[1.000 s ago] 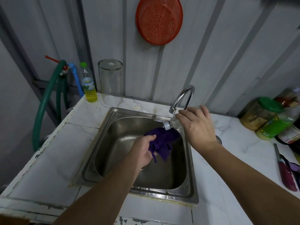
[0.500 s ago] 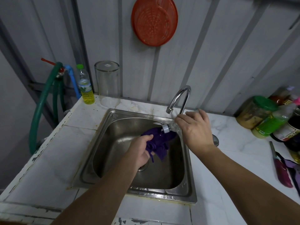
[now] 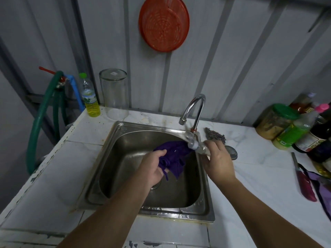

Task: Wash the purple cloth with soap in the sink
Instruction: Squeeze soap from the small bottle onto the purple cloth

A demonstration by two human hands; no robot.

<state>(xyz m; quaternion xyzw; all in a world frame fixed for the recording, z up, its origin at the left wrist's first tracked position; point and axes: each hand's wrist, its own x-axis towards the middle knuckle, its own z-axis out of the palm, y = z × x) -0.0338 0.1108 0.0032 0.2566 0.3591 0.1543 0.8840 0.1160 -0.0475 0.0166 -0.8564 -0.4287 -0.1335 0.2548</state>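
While left hand [image 3: 152,167] bunches limp purple cloth [image 3: 174,158] over steel sink [image 3: 114,140], right hand [image 3: 217,160] grip pinching clear tilted bottle [image 3: 198,147]

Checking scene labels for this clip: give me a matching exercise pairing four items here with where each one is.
Things:
1. purple cloth
2. clear bottle
3. orange strainer
4. yellow-liquid bottle

Places:
A. hanging on the wall
B. standing at the counter's back left corner
C. held over the sink by the left hand
D. tipped toward the cloth in the right hand

Pairs: 1-C, 2-D, 3-A, 4-B
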